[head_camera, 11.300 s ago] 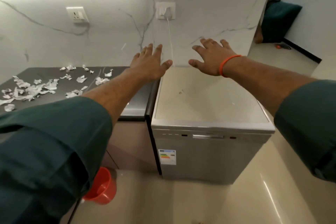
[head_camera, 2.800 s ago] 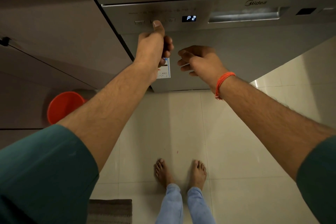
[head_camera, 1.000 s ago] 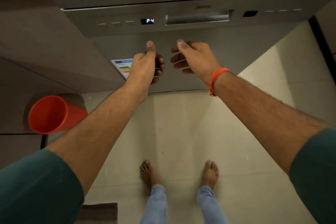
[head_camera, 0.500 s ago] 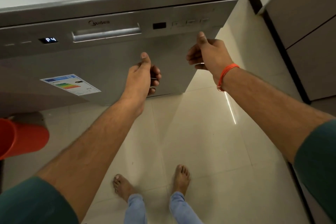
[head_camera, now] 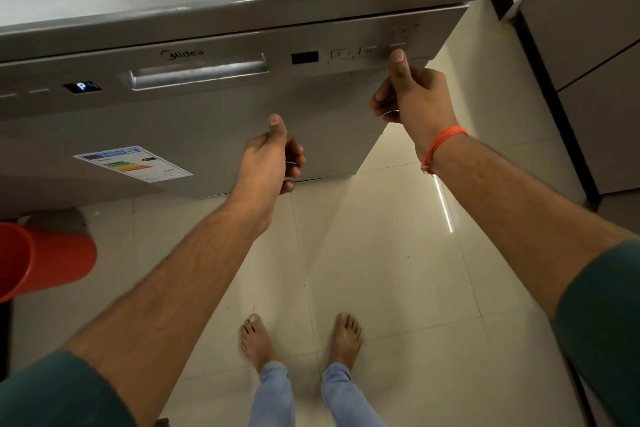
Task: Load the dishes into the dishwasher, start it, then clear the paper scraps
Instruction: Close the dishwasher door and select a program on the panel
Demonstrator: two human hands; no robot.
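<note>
The silver dishwasher [head_camera: 207, 121] stands in front of me with its door closed. Its small display [head_camera: 82, 86] is lit and shows a P. My right hand [head_camera: 412, 97] is curled, thumb raised, and the thumb tip touches the rightmost button [head_camera: 397, 45] on the control strip. My left hand [head_camera: 273, 156] hovers lower in front of the door panel, fingers curled and thumb up, holding nothing. No dishes or paper scraps are in view.
An orange bucket [head_camera: 45, 256] lies at the left on the cream tiled floor [head_camera: 381, 270]. Grey cabinet fronts [head_camera: 595, 62] stand to the right of the dishwasher. My bare feet [head_camera: 256, 340] are below, a step back from the door.
My right hand has risen to the right end of the control strip and its thumb now touches a button. My left hand has dropped away from the left-hand buttons.
</note>
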